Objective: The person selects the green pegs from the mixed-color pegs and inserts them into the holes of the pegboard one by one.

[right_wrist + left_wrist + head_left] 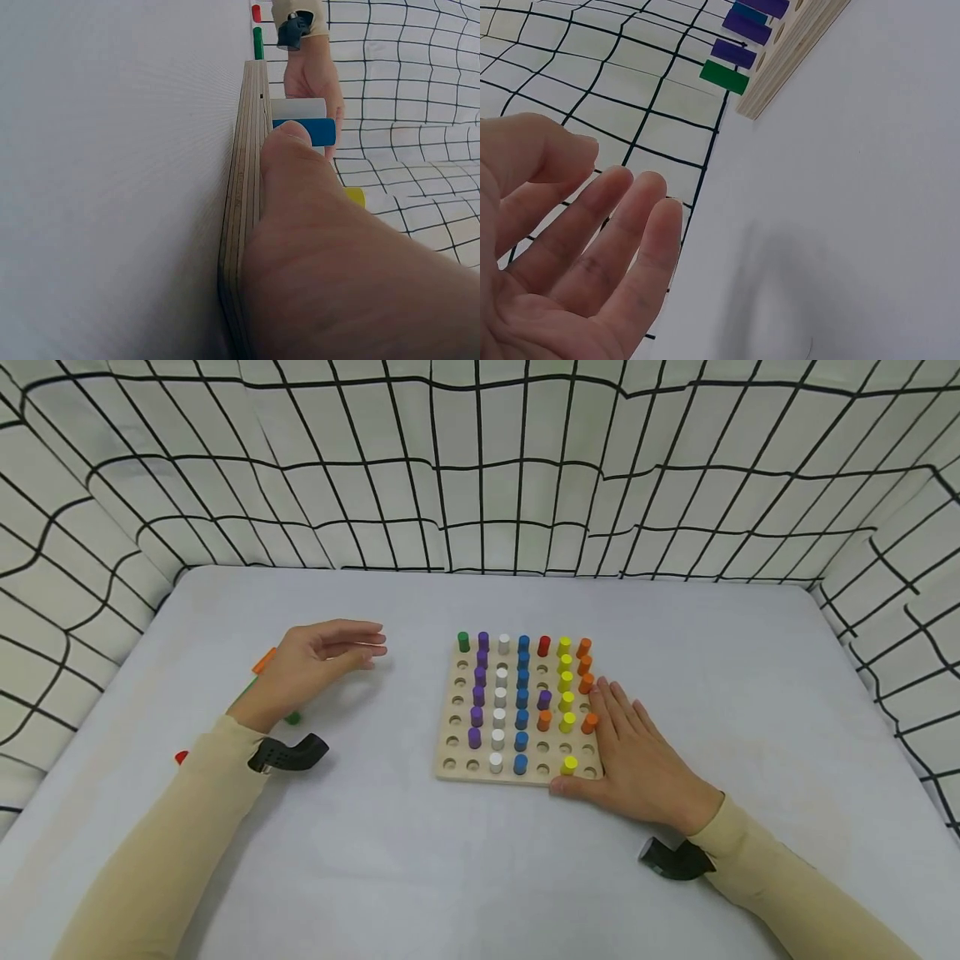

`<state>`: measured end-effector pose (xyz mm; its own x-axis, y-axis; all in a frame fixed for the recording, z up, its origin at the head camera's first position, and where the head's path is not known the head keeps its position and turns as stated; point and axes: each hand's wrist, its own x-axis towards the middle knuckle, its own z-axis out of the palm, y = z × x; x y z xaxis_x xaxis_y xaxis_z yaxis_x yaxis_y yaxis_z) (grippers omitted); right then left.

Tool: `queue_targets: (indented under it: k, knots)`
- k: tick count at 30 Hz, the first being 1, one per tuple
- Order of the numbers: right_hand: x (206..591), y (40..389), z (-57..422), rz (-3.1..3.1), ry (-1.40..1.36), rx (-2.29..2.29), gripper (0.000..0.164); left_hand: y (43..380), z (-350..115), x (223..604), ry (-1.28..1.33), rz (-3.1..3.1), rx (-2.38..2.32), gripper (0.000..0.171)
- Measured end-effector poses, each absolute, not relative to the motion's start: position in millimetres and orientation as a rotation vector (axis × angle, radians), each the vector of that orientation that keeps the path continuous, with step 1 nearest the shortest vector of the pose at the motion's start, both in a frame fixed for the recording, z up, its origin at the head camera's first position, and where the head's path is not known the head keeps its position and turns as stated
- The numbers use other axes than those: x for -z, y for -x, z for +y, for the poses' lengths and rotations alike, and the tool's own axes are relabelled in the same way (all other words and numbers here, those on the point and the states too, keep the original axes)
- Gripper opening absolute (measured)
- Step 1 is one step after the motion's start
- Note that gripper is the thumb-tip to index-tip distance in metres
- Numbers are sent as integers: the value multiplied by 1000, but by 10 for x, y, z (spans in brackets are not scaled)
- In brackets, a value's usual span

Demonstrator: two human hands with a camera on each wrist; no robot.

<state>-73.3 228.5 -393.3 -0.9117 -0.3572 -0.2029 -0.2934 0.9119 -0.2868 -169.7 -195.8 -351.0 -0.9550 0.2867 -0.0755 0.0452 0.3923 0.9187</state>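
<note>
A square wooden pegboard [459,767] lies on the white table, holding columns of coloured pegs. The purple pegs [478,697], white pegs [499,698], blue pegs [522,699] and yellow pegs [567,702] form long columns. Orange pegs [587,683] stand along the right side; single green [463,642] and red [544,646] pegs are in the far row. My right hand [645,768] rests against the board's right edge with fingers extended, its thumb at the near corner. Left of the board, my left hand [303,668] hovers over the table, holding nothing, fingers relaxed.
Loose pegs lie beside and partly behind my left arm: an orange one [264,660], a green one [292,717] and a red one [182,757]. White walls with a black grid [480,468] enclose the table's back and sides.
</note>
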Motion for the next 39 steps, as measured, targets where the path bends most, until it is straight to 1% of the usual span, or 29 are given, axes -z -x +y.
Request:
queue_targets:
  k: [8,16,20,29,36,39]
  knots:
    - [3931,736,2291,2812,482,355,135,1626,-2179,3488,-298,2462,-1661,44]
    - [3945,730,2291,2819,487,352,135,1533,-2401,3477,-286,2502,-1698,38]
    - [3938,726,2286,2826,497,367,134,1501,-2526,3462,-290,2522,-1705,39]
    - [3920,724,2270,2817,487,361,133,1443,-2810,3455,-111,2627,-1573,43]
    - [3933,731,2261,2808,473,349,135,1449,-3015,3499,-57,2599,-1690,44]
    - [3935,732,2260,2808,469,341,136,1451,-3086,3492,-8,2603,-1665,46]
